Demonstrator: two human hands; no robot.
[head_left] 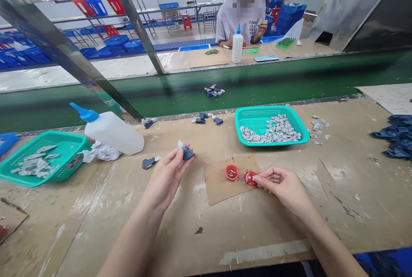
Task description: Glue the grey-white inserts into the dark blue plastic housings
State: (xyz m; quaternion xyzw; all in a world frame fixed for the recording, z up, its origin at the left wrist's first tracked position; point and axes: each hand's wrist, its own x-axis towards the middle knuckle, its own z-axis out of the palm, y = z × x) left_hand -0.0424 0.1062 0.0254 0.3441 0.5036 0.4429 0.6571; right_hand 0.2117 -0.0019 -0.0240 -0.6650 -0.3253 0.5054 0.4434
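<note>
My left hand (172,167) is closed on a small dark blue plastic piece (188,153) with a whitish tip, raised above the bench. My right hand (281,182) pinches a small pale grey piece, its fingertips at a round red dish (250,178) of shiny liquid. Whether the piece touches the liquid I cannot tell. Beside that dish is a second red dish (231,172); both sit on a square of brown cardboard (222,189). A similar dark blue and white piece (149,162) lies left of my left hand.
A green basket (240,127) of small grey pieces stands behind the dishes. At left are another green basket (72,169) and a tilted white bottle (116,133). Dark blue parts (397,139) are heaped at right. Beyond the green belt (180,92) sits a person (243,15).
</note>
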